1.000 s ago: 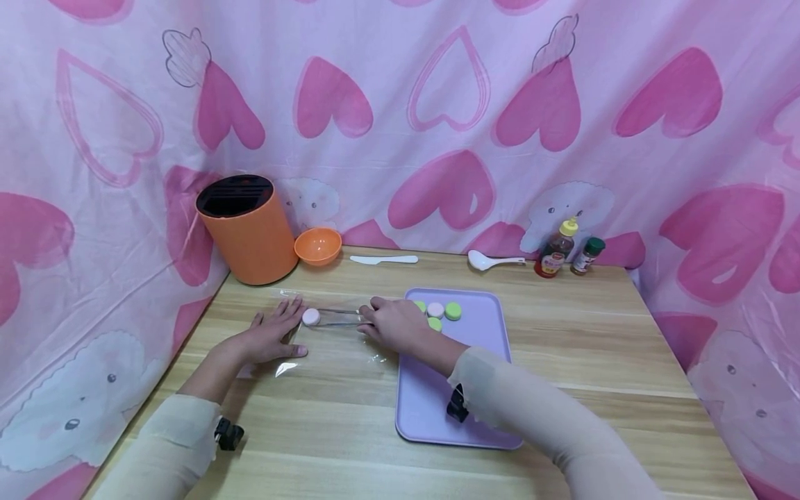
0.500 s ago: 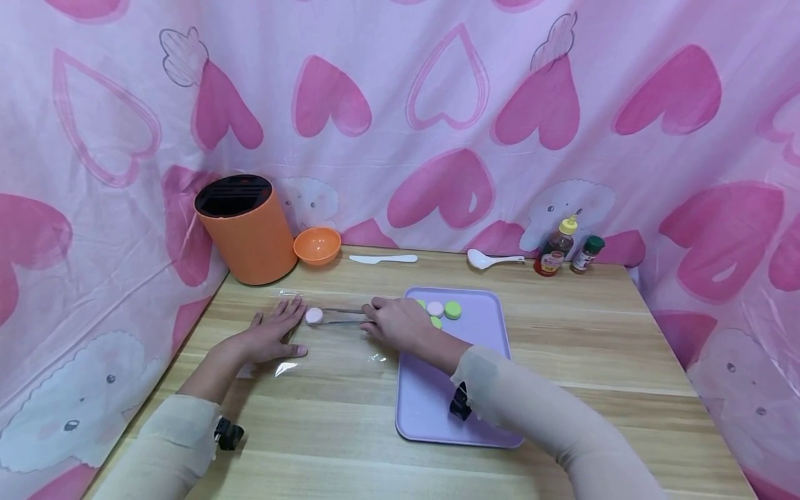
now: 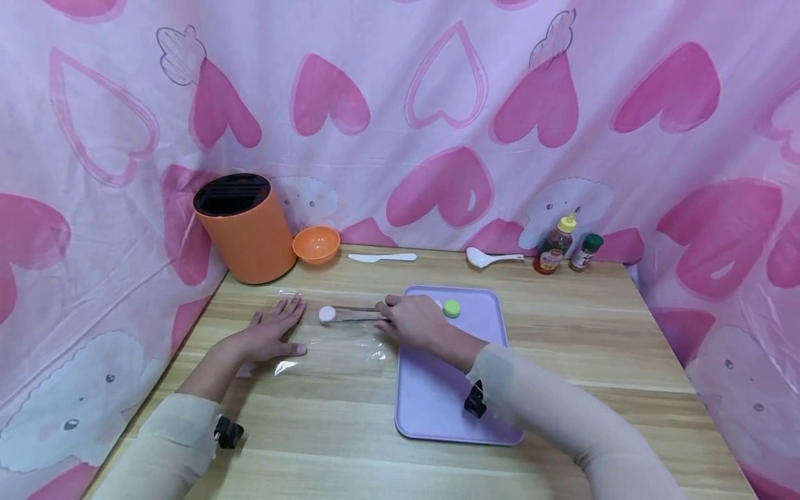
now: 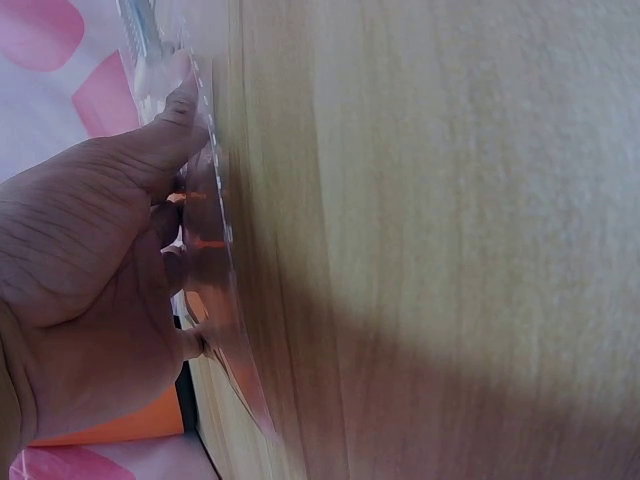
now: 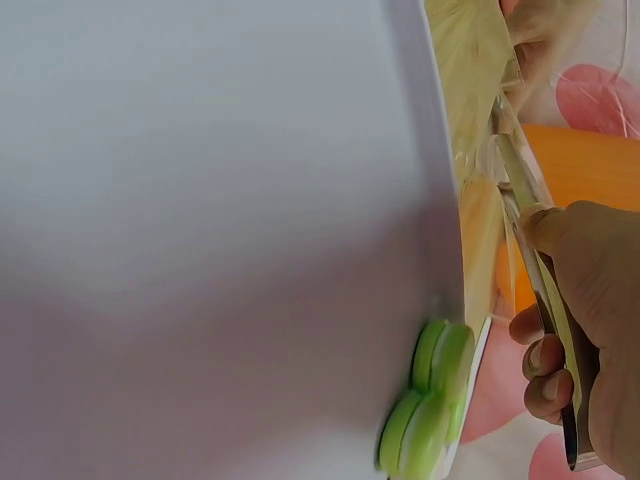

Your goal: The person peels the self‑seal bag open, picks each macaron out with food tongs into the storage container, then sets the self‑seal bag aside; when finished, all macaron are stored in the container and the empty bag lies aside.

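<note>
My left hand (image 3: 273,333) lies with straight, spread fingers on a sheet of clear plastic film (image 3: 337,353), at its left end; the left wrist view shows the film's edge (image 4: 228,235) by the fingers. My right hand (image 3: 415,321) grips metal tongs (image 3: 356,320), fingers curled round their arms in the right wrist view. The tongs point left, and a pale pink macaron (image 3: 327,314) sits at their tips, over the film and just right of my left fingertips. Behind my right hand, a green macaron (image 3: 452,308) rests on the lilac tray (image 3: 431,406); others there are partly hidden.
Along the back stand an orange knife block (image 3: 250,239), an orange bowl (image 3: 317,246), a white knife (image 3: 382,257), a white spoon (image 3: 480,258), a yellow-capped sauce bottle (image 3: 553,248) and a green-capped jar (image 3: 585,253). A heart-patterned curtain (image 3: 369,173) hangs behind the table.
My right hand and the tongs have moved to the right, and the pink macaron at their tips has come along, away from my left fingers. The left hand has stayed in place.
</note>
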The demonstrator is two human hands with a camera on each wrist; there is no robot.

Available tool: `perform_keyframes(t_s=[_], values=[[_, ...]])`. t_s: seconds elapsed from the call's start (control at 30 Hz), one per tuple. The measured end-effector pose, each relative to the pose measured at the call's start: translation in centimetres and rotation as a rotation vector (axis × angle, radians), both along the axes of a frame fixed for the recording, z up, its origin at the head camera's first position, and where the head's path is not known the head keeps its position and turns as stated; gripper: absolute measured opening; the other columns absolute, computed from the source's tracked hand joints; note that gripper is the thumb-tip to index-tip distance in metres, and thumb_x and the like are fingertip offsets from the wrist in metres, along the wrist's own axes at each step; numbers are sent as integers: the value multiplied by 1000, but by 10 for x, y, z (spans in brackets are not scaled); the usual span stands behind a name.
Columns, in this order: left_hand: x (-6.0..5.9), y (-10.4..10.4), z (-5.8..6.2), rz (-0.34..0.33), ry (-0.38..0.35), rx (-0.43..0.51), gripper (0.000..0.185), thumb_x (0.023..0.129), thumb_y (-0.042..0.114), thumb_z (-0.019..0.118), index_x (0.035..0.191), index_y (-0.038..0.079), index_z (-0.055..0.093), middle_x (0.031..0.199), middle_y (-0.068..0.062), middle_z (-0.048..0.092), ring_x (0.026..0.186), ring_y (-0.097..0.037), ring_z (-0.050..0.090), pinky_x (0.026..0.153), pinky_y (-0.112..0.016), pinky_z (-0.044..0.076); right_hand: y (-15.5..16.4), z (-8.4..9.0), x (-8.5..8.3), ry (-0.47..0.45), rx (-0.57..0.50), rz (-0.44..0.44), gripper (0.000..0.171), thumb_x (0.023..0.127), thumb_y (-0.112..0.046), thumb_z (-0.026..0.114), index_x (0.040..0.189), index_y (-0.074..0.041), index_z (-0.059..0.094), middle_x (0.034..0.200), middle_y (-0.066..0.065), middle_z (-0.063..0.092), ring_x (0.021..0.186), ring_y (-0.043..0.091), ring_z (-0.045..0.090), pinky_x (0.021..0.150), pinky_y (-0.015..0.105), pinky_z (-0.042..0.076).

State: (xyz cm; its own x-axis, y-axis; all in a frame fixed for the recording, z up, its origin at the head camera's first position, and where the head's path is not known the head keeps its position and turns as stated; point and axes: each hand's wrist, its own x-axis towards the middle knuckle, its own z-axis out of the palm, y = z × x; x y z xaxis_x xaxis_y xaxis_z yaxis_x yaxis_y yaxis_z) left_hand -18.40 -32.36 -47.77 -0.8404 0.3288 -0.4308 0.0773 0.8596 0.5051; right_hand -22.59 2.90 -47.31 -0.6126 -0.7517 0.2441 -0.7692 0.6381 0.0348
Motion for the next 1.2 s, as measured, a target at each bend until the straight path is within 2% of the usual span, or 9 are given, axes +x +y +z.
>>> perform_keyframes(t_s=[0.3, 0.63, 0.9, 1.1, 1.2], values=[[-1, -1, 0, 0, -3, -25, 108, 104, 50, 74, 177, 4, 10, 185, -22, -10, 169, -54, -15, 126, -84, -16, 26, 2, -2, 40, -46, 23, 30, 107, -45, 73, 98, -17, 69, 84, -4, 60, 62, 18, 64, 50, 39, 52], [-1, -2, -3, -8, 4, -20, 108, 104, 51, 73, 177, 3, 9, 185, -22, -11, 169, -54, -15, 125, -86, -16, 56, 6, -1, 69, -61, 18, 25, 104, -44, 77, 106, -19, 76, 80, -5, 55, 55, 14, 54, 48, 38, 49], [-1, -1, -4, -15, 1, -11, 110, 104, 52, 73, 176, 1, 9, 185, -24, -10, 169, -55, -16, 124, -87, -15, 80, 10, 4, 103, -62, 14, 26, 102, -43, 81, 98, -18, 72, 76, -4, 54, 52, 11, 46, 44, 32, 41], [-1, 0, -4, -18, 9, -14, 109, 104, 51, 74, 176, 1, 9, 185, -24, -9, 169, -56, -15, 123, -87, -15, 97, 12, 7, 54, -46, -30, 28, 101, -43, 81, 113, -18, 82, 78, -6, 56, 53, 9, 43, 45, 28, 36], [-2, 0, -4, -20, 12, -17, 110, 104, 52, 73, 176, 1, 9, 185, -24, -9, 169, -55, -15, 123, -87, -15, 106, 15, 9, 45, -54, -34, 31, 101, -42, 82, 118, -16, 84, 78, -6, 57, 54, 8, 44, 47, 27, 38]])
